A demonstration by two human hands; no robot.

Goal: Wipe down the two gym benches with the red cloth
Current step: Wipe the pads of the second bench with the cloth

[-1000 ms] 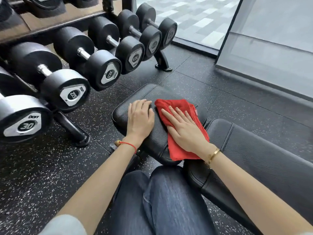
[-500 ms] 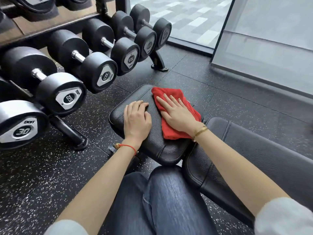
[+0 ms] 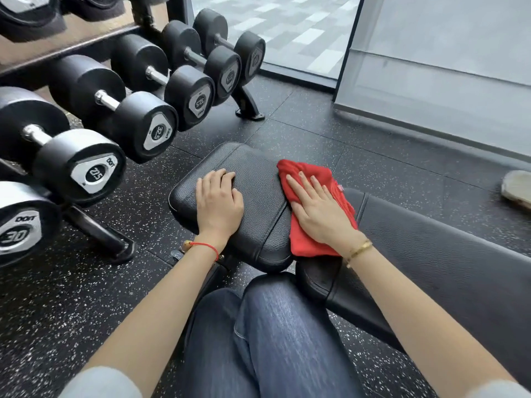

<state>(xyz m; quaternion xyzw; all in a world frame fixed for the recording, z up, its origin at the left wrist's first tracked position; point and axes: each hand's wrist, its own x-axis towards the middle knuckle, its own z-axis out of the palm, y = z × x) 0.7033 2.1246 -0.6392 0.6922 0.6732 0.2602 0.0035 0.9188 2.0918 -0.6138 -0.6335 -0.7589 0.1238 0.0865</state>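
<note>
hands: left [image 3: 219,203] flat on seat pad [image 3: 258,182] | right [image 3: 319,209] hides red cloth [image 3: 304,242] middle

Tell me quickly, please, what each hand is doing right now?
Left hand: open, resting flat on the seat pad.
Right hand: open, pressing the red cloth.

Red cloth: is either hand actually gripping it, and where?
No grip. The right hand presses the red cloth flat with straight fingers at its middle; the left hand rests on the seat pad.
</note>
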